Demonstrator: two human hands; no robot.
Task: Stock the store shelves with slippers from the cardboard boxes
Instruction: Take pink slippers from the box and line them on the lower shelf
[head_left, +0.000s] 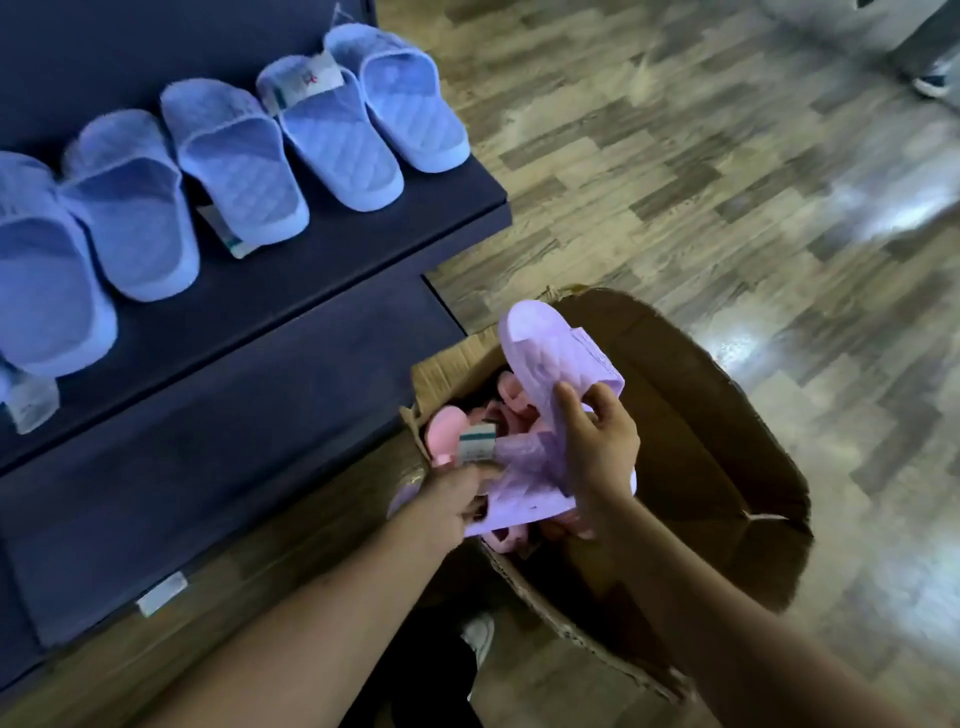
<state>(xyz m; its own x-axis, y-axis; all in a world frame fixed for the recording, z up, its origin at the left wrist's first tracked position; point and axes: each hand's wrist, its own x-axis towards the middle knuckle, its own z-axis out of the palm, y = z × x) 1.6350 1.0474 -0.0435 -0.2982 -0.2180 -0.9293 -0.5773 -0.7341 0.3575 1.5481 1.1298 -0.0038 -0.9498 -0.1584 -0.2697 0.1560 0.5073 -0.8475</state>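
Above the cardboard box (701, 415), lower centre, right hand (597, 447) fingers curl round a lilac slipper (550, 353); left hand (452, 499) fingers grip the second slipper (519, 483). Best keep both aligned before lifting toward the upper-left shelf (363, 249).

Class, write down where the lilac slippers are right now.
Head view, lower centre: the left hand and right hand hold the lilac slippers over the cardboard box, right of the shelf.

a shop: tagged slippers (332, 140) lined on a display shelf (322, 260).
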